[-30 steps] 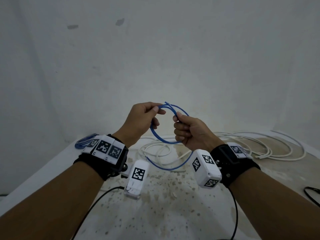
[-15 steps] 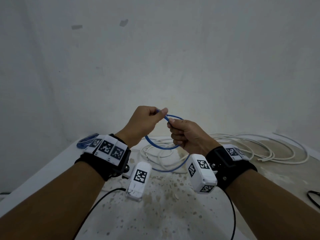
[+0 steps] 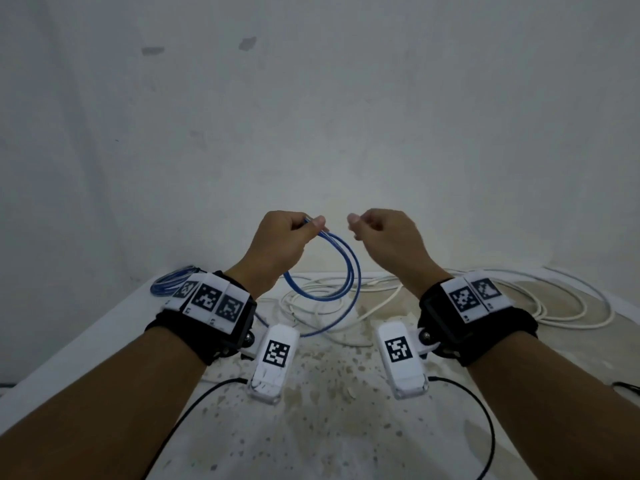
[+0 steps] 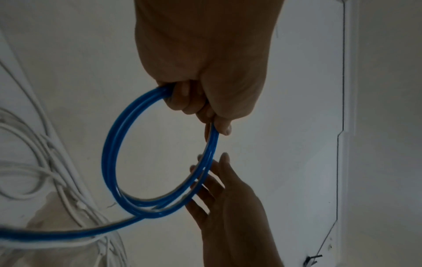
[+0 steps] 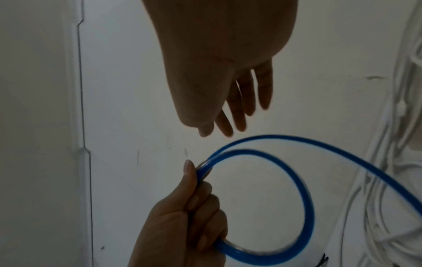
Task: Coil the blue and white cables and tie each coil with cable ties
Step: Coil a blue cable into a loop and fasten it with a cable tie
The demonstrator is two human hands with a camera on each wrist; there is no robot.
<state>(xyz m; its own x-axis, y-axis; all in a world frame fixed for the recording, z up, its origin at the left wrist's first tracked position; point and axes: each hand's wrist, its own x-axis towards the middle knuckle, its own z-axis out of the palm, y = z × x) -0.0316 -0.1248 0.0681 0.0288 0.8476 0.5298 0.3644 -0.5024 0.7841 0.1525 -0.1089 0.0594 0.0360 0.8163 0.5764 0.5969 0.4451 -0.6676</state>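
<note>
My left hand (image 3: 304,227) is raised above the table and grips the top of a small coil of blue cable (image 3: 348,268). The coil has about two loops and hangs below the fist. In the left wrist view the left hand (image 4: 205,108) has its fingers curled round the blue cable (image 4: 109,153). The cable's free length runs down to the table. My right hand (image 3: 363,226) is just right of the coil and holds nothing. Its fingers (image 5: 237,108) are straight in the right wrist view. The white cable (image 3: 554,306) lies in loose loops on the table.
A second bundle of blue cable (image 3: 173,282) lies at the table's far left corner. The speckled white table (image 3: 311,427) meets a plain wall behind. Thin black wires (image 3: 194,407) trail from the wrist cameras over the near table.
My right hand has let go of the blue loop and moved off to the right with its fingers straightened. The left hand alone now holds the coil, which hangs lower.
</note>
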